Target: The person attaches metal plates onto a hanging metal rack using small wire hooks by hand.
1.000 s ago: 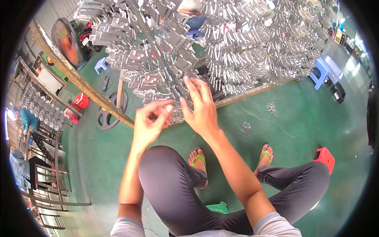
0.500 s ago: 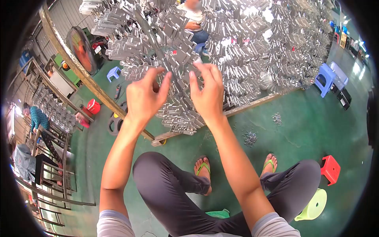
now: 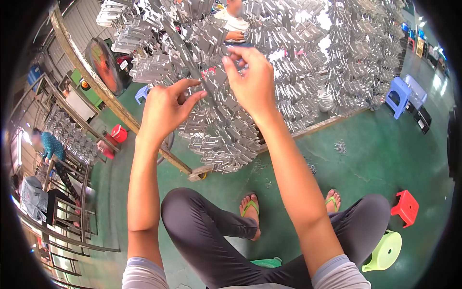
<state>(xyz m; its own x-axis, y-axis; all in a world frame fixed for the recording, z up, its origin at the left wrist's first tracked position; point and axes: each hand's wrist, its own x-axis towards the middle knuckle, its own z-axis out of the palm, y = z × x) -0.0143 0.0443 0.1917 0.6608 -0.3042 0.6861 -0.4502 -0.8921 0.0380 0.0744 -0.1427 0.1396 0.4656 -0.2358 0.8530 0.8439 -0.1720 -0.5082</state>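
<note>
My left hand point(image 3: 166, 108) is raised at the dark grey bar point(image 3: 195, 67) of a hanging rack. Its thumb and index finger are apart, tips close to the bar, with nothing visible between them. Higher and further right, my right hand point(image 3: 252, 82) has its fingers curled and thumb near the index fingertip, among the hanging grey metal pieces point(image 3: 204, 38). A thin item may be at its fingertips, too small to make out. Around both hands hang dense rows of flat, shiny metal pieces point(image 3: 211, 144).
A wooden beam point(image 3: 101, 84) slants down on the left, with a fan point(image 3: 103, 65) behind it. Beyond the rack sits a person point(image 3: 233, 21). Blue point(image 3: 398, 96), red point(image 3: 405, 208) and green point(image 3: 385, 251) stools stand right. Small metal bits point(image 3: 340, 147) lie on the floor.
My right hand has risen toward higher pieces. My left hand has shifted slightly left and down, its fingertips still near the bar. The hanging pieces have swung slightly.
</note>
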